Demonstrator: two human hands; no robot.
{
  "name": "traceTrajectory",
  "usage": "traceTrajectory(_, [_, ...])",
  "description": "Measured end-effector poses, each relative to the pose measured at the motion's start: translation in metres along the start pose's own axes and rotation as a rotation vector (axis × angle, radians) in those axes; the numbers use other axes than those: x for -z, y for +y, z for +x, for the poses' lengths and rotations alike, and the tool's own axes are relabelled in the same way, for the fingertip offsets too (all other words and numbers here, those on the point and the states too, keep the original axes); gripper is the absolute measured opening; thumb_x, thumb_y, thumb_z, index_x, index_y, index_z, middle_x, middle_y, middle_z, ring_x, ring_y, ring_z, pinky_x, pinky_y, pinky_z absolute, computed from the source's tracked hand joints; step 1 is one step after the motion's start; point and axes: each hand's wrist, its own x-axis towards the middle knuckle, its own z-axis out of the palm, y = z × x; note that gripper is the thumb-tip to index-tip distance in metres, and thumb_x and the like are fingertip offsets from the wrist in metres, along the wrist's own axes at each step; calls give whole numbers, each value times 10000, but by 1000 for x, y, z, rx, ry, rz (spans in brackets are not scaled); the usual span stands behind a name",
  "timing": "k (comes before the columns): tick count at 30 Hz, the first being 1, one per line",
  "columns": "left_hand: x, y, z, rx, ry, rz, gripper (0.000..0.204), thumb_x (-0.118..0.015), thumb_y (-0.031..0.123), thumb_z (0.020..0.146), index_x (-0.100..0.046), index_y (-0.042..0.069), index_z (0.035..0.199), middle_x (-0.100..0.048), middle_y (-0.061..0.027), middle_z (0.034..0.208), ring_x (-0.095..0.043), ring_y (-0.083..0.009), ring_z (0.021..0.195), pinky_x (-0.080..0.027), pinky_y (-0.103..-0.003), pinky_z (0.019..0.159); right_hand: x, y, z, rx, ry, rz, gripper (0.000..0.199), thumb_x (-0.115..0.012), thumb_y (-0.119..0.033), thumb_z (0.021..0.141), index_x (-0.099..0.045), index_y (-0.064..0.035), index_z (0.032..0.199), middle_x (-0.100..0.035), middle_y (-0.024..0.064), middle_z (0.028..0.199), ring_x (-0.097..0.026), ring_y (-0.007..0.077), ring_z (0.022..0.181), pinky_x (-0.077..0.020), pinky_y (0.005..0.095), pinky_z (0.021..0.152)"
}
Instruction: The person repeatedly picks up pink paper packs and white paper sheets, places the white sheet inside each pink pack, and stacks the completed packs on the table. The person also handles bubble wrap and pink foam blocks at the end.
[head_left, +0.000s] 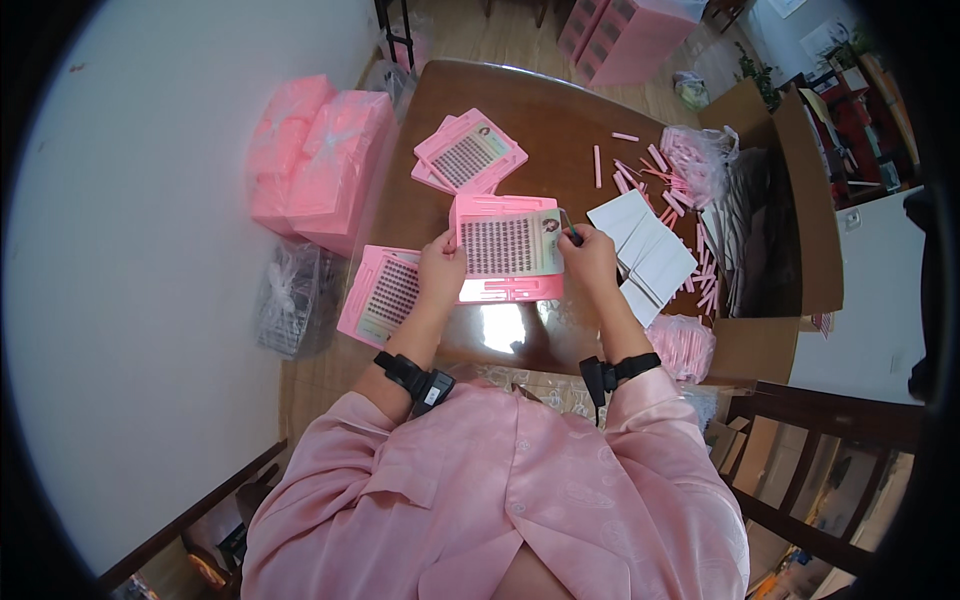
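Note:
A card of false eyelash clusters [500, 246], set in dark rows, is held level over an open pink plastic tray case [512, 290]. My left hand [441, 268] pinches the card's left edge, thumb on top. At the card's right edge, my right hand [590, 258] is closed around a thin dark tool [571, 235], perhaps tweezers; its lower part is hidden by the fingers. Left of my left forearm lies a pink case with a lash card [390, 298]. Further off, another lash card [466, 155] rests on stacked pink cases.
White cards [650, 250] lie right of my right hand, near scattered pink sticks [705, 265]. Bagged pink pieces [695, 165] sit further back. An open cardboard box [815, 220] stands at the table's right edge, wrapped pink stacks [325, 160] at its left.

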Motion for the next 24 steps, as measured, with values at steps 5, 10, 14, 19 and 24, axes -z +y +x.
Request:
traceTrajectory(5, [6,-1,-3,-50,57,194,400,-661,72,845,-671,56,1244,-630,-143,995,-638,-276,925,-520,-379,856,-27,-8,-2,3,-39,-326,243,-701,-279,832,-714,-57,929,-714,174,836,-695,374,814,-541,480,729])
traceTrajectory(10, [11,18,-10,-244,70,294,462,-698,77,831,-657,67,1291,-626,-107,1001,-657,-186,789,-541,-328,737,-34,-6,-3,5,-42,-546,243,-703,-289,843,-692,-89,980,-717,151,944,-699,353,870,-556,483,773])
traceTrajectory(14, [10,38,-11,-286,62,336,455,-684,70,825,-654,64,1279,-643,-101,997,-658,-172,746,-538,-322,713,-34,0,-12,29,206,-356,233,-725,-249,834,-679,-58,960,-689,136,819,-683,340,790,-538,456,709])
traceTrajectory(19, [19,44,9,-210,25,141,395,-649,86,845,-634,58,1239,-697,-152,971,-687,-265,818,-543,-392,760,-11,40,-8,-152,384,92,280,-744,-286,812,-677,-31,908,-663,116,717,-659,286,674,-518,404,645])
traceTrajectory(24, [34,38,95,-269,212,-24,352,-645,63,876,-591,17,1221,-688,-104,985,-662,-182,847,-532,-334,743,35,139,-15,-428,617,-53,309,-746,-305,810,-680,-19,906,-664,118,698,-656,266,659,-516,384,648])
